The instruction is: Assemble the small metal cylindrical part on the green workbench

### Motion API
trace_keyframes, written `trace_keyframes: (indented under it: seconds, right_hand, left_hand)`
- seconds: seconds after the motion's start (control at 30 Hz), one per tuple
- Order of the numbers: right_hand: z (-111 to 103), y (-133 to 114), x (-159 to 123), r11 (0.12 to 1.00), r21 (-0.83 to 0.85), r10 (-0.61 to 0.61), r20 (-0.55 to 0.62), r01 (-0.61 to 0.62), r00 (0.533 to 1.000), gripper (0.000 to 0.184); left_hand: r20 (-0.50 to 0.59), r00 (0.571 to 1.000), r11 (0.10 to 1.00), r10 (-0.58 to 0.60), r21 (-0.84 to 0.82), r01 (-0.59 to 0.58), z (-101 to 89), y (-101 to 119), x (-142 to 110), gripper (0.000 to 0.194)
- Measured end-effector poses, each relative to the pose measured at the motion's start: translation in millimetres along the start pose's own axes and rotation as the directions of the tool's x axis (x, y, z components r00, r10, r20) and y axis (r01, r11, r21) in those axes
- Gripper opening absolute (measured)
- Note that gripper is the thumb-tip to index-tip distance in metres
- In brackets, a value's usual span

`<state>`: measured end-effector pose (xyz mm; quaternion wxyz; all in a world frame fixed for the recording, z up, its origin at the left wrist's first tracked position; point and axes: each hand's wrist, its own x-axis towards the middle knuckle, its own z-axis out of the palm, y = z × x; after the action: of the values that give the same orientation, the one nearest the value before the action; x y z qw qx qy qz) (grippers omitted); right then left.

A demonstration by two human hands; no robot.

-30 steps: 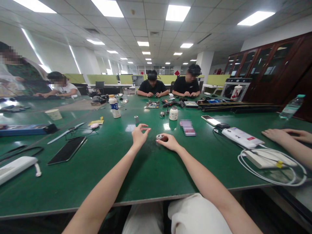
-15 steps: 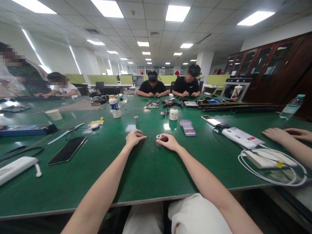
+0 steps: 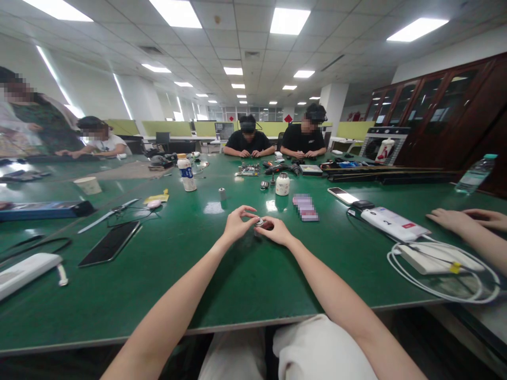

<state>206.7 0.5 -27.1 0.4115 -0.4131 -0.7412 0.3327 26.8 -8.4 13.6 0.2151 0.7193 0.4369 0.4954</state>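
A small silvery metal cylinder [image 3: 258,231] stands on the green table in front of me. My right hand [image 3: 276,232] grips it from the right side, fingers curled round it and partly hiding it. From the left, my left hand [image 3: 236,226] reaches to its top, with thumb and fingers apart. The left thumb tip is right at the cylinder's upper edge; whether it touches I cannot tell. A second small metal cylinder [image 3: 222,194] stands farther back, slightly left of my hands.
Behind my hands stand a white jar [image 3: 282,184] and a bottle with a blue label [image 3: 187,173]. A black phone [image 3: 111,244] lies left. On the right are a power strip [image 3: 392,221], a coiled white cable [image 3: 396,258] and another person's hand [image 3: 447,217].
My left hand has moved right, from beside the cylinder up to its top edge. My right hand keeps its hold in nearly the same place.
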Motion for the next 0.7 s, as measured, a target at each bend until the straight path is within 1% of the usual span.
trace_keyframes:
  seconds: [0.13,0.23,0.3,0.53,0.7]
  right_hand:
    - [0,-2,-1,1.000,0.005,-0.002,-0.001,0.002,1.000,0.039]
    - [0,-4,-1,1.000,-0.001,0.002,-0.015,-0.002,1.000,0.039]
    - [0,-4,-1,1.000,-0.004,0.006,-0.015,-0.006,1.000,0.039]
    - [0,1,1,1.000,-0.010,0.009,-0.006,-0.009,1.000,0.036]
    - [0,1,0,1.000,-0.010,0.015,-0.012,-0.015,1.000,0.038]
  left_hand:
    - [-0.001,0.999,0.999,0.040,0.033,-0.040,1.9,8,-4,0.020]
    - [-0.035,0.999,0.999,0.038,0.034,-0.037,1.5,10,-4,0.020]
    - [-0.039,0.999,0.999,0.035,0.028,-0.033,1.9,11,-4,0.020]
    - [0.035,0.998,0.997,0.051,0.058,-0.053,5.4,14,-6,0.022]
    - [0.039,0.997,0.995,0.064,0.073,-0.067,7.3,13,-7,0.021]
